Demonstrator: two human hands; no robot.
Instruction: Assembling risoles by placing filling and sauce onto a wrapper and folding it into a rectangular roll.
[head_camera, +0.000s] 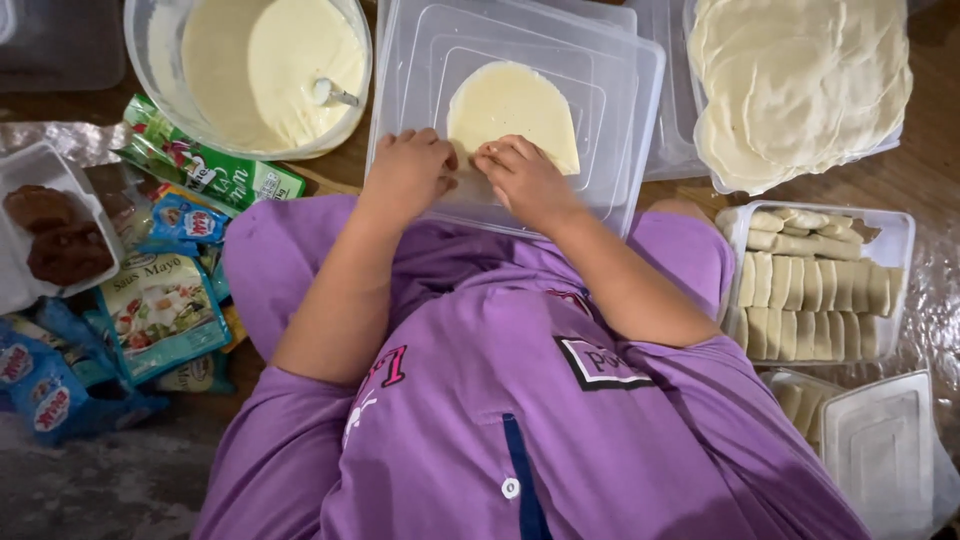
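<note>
A pale round wrapper (512, 105) lies on an upturned clear plastic lid (620, 90) in front of me. Its near edge is folded under my fingers. My left hand (408, 172) and my right hand (522, 178) sit side by side on that near edge, fingers curled down and pressing the dough. Whatever lies beneath the fingers is hidden. My purple shirt fills the lower middle of the view.
A clear bowl (160, 70) of cream batter with a spoon (332, 94) stands far left. A stack of round wrappers (800, 80) is far right. A tray of rolled pieces (810, 285) sits at right, sauce packets (160, 310) and a box of brown patties (55, 235) at left.
</note>
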